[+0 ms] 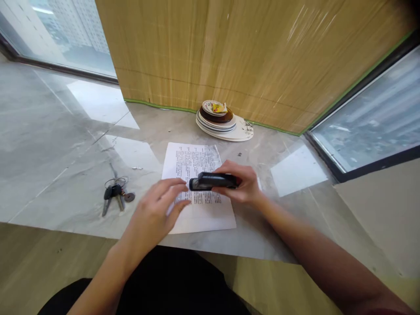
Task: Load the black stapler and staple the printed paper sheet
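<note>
A black stapler [215, 180] is in the grip of my right hand [244, 181], held sideways above a printed sheet of paper [203, 216]. Its front end points left, toward my left hand [164, 201]. The fingertips of that hand are at or very near the stapler's front end, with thumb and fingers apart; I cannot tell whether they touch it. Lines of dark print cover much of the sheet, and the stapler and both hands hide part of it.
Left of the paper, a bunch of keys [114, 192] lies on the grey marble-patterned ledge [82, 175]. A stack of plates [216, 124] with a small yellow packet [219, 108] on top stands by the bamboo blind [197, 52]. Windows flank both sides.
</note>
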`<state>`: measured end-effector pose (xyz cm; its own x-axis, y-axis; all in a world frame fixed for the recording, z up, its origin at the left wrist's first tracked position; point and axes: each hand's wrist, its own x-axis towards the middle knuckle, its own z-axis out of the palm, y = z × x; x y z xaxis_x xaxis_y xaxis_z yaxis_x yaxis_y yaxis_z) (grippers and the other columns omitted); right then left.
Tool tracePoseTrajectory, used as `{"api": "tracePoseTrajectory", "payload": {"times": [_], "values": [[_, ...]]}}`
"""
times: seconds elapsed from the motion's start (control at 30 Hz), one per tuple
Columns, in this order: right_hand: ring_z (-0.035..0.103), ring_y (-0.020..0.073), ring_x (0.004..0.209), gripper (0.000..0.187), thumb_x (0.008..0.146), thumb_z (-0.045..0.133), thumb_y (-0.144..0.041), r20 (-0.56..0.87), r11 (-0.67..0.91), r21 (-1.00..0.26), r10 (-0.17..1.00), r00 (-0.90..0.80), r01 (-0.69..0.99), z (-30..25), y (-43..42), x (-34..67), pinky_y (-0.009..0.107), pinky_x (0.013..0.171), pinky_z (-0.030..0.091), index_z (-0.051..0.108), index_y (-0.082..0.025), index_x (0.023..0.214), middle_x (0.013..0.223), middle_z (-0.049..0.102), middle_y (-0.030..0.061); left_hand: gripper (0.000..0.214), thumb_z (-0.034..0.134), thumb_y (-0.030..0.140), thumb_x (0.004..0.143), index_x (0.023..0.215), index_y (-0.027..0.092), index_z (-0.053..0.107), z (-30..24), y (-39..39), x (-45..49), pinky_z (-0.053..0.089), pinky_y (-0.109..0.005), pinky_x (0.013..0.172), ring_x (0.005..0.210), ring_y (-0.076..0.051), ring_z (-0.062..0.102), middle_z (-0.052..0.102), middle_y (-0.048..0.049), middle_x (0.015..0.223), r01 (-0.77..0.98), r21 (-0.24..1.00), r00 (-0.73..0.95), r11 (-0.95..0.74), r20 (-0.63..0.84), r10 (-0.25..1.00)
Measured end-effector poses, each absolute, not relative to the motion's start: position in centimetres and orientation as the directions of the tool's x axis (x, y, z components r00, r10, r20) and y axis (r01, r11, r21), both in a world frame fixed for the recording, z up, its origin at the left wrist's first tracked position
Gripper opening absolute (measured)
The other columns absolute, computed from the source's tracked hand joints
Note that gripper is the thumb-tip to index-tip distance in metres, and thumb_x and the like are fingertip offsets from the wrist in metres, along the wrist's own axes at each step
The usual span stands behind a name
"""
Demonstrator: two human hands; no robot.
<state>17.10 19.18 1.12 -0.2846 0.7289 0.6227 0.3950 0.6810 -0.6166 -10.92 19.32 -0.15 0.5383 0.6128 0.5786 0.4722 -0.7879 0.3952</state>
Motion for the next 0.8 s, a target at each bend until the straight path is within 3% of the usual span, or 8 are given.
{"api": "tracePoseTrajectory", "payload": {"times": [0.1,0.17,0.3,0.47,0.6,0.8], "values": [[0.070,0.0176,0.076,0.035,0.077,0.089,-0.036,0.520,0.543,-0.657,0.829,-0.208,0.523,2.3,19.9,21.5,0.029,0.066,0.055,0.076,-0.017,0.103,0.089,0.076,0.0051,0.054,0.069,0.044,0.098,0.148,0.028,0.056,-1.4,18.3,-9.9,0.043,-0.066,0.117,0.149,-0.041,0.045,0.052,-0.0126,0.159,0.486,0.277,0.731,-0.829,0.391,0.559],[0.071,0.0191,0.079,0.038,0.075,0.091,-0.037,0.423,0.448,-0.671,0.886,-0.191,0.591,2.8,20.5,24.7,0.029,0.069,0.056,0.077,-0.016,0.104,0.091,0.077,0.0057,0.058,0.065,0.051,0.099,0.151,0.030,0.054,-2.3,17.9,-9.7,0.037,-0.072,0.119,0.153,-0.045,0.038,0.047,-0.0116,0.164,0.545,0.230,0.738,-0.806,0.325,0.591],[0.070,0.0191,0.078,0.038,0.077,0.090,-0.038,0.271,0.426,-0.671,0.903,-0.335,0.607,3.4,21.3,28.8,0.028,0.067,0.054,0.079,-0.015,0.104,0.090,0.076,0.0063,0.049,0.053,0.043,0.105,0.148,0.020,0.058,-3.2,17.8,-9.8,0.037,-0.067,0.121,0.152,-0.042,0.042,0.050,-0.0174,0.161,0.632,0.211,0.684,-0.745,0.300,0.665],[0.067,0.0166,0.076,0.036,0.083,0.087,-0.035,0.133,0.490,-0.732,0.784,-0.607,0.473,3.5,21.3,27.7,0.027,0.066,0.053,0.080,-0.012,0.109,0.088,0.073,0.0072,0.047,0.053,0.043,0.105,0.146,0.021,0.060,-2.9,17.8,-9.8,0.036,-0.066,0.121,0.152,-0.041,0.041,0.051,-0.0164,0.160,0.629,0.214,0.686,-0.748,0.300,0.663],[0.066,0.0155,0.079,0.036,0.085,0.085,-0.034,0.135,0.533,-0.710,0.745,-0.654,0.461,3.3,21.1,25.4,0.027,0.072,0.052,0.077,-0.013,0.114,0.092,0.072,0.0061,0.044,0.054,0.042,0.105,0.143,0.023,0.061,-2.5,17.6,-9.7,0.034,-0.068,0.121,0.152,-0.043,0.040,0.052,-0.0145,0.159,0.619,0.230,0.696,-0.751,0.283,0.660],[0.063,0.0156,0.080,0.027,0.090,0.078,-0.034,-0.058,0.496,-0.672,0.705,-0.707,0.550,4.3,20.6,24.7,0.027,0.074,0.049,0.076,-0.016,0.111,0.096,0.069,0.0052,0.041,0.051,0.037,0.107,0.144,0.024,0.061,-2.1,17.3,-9.8,0.034,-0.068,0.121,0.153,-0.042,0.039,0.051,-0.0131,0.160,0.631,0.199,0.716,-0.750,0.223,0.662]]}}
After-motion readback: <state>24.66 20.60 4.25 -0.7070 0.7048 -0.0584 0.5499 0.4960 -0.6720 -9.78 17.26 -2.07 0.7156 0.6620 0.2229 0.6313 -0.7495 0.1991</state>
